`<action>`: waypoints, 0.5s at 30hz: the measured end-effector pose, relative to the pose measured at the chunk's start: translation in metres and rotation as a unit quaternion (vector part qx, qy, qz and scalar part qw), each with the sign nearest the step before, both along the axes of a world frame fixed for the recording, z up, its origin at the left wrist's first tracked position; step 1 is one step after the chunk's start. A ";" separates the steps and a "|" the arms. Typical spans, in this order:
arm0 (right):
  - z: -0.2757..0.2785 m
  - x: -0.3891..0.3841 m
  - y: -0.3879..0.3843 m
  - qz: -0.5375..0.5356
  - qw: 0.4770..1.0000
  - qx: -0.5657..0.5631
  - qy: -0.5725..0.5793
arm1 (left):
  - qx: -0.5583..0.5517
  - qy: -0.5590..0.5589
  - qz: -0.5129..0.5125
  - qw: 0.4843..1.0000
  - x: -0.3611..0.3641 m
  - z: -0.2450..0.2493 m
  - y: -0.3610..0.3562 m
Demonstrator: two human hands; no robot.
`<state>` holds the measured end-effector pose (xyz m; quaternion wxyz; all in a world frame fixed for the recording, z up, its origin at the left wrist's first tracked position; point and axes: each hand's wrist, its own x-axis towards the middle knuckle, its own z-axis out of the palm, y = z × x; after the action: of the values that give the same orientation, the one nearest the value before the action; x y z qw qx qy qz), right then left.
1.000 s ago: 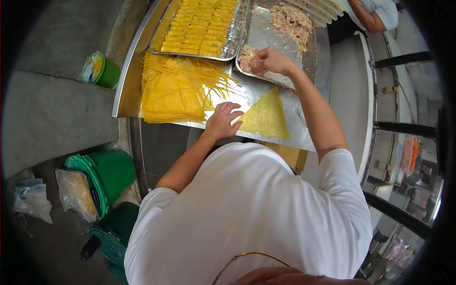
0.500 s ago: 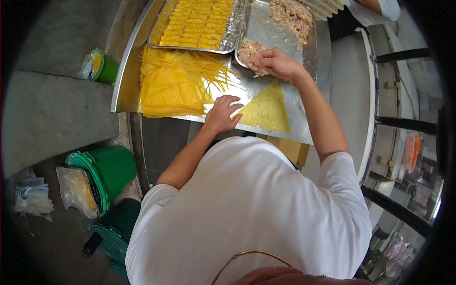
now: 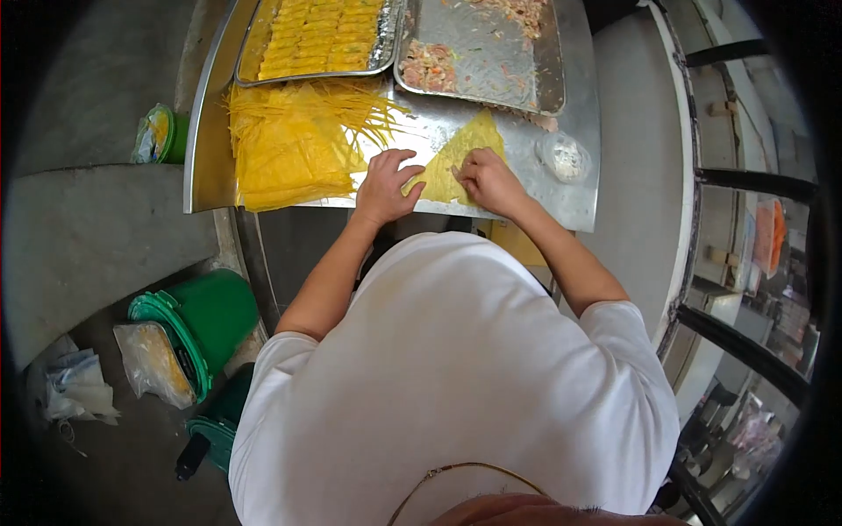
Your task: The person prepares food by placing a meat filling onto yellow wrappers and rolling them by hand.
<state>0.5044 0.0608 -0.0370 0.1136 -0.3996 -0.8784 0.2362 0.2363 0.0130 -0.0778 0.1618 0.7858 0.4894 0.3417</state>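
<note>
A triangular yellow wrapper sheet (image 3: 478,136) lies flat on the metal table (image 3: 561,206). My right hand (image 3: 493,182) is over its lower right part, fingers curled down and closed; whatever they hold is hidden under them. At the sheet's left corner, my left hand (image 3: 386,186) rests with thumb and fingers apart, holding nothing visible. Left of it is a stack of yellow wrappers (image 3: 289,149) with stringy edges. Behind my hands stands a metal tray (image 3: 482,66) with pinkish, shredded meat filling (image 3: 428,67) in its near left corner and more at the far right.
A second tray (image 3: 254,53) holds rows of yellow rolls (image 3: 320,35). A bowl with white paste (image 3: 564,158) sits right of the sheet. Green buckets (image 3: 206,320) stand on the floor at left, with a plastic bag (image 3: 153,359) against one. A metal rim (image 3: 206,131) borders the table's left side.
My right hand has moved from the filling in the tray down and left onto the wrapper sheet. My left hand stays by the sheet's left corner. The view has shifted, bringing the bowl into sight.
</note>
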 end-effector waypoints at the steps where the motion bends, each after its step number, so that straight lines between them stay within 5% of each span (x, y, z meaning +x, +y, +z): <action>1: 0.002 0.001 -0.002 0.000 1.000 0.001 0.003 | 0.001 0.003 0.000 1.000 -0.001 0.000 0.002; 6: 0.005 0.016 -0.018 -0.146 0.987 0.025 0.065 | -0.014 0.004 0.009 1.000 0.001 0.001 -0.001; 15: -0.008 0.032 -0.023 -0.157 0.986 0.013 0.060 | -0.005 0.022 0.011 1.000 0.002 0.003 0.000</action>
<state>0.5366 0.0376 -0.0453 0.2071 -0.5163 -0.7993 0.2272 0.2388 0.0126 -0.0748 0.1508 0.7869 0.5033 0.3235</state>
